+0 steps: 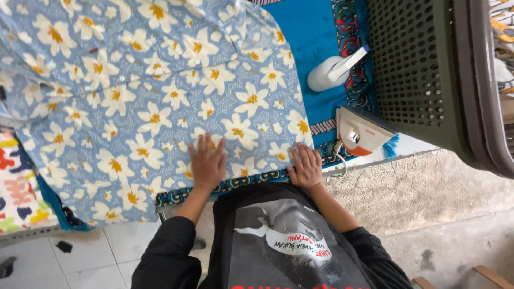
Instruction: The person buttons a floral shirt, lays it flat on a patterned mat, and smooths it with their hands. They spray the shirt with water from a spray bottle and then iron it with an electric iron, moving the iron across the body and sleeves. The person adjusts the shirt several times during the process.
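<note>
**Floral cloth on the ironing surface**

The surface (316,48) has a blue cover and stands on a pale tiled floor (91,262). An iron (360,131) rests at its right. The light-blue cloth (150,91) with white flowers lies spread flat; both hands, left (208,162) and right (307,167), press on it with open fingers, holding nothing.

Left hand (208,160) and right hand (307,167) press flat on blue floral cloth (144,101); iron (360,132) stands right; white bottle (329,72), possibly a sprayer, farther off.

white tiled floor (96,262) beside grey patterned concrete (417,187) (daylight), dark perforated basket (423,69) nearby.
</note>
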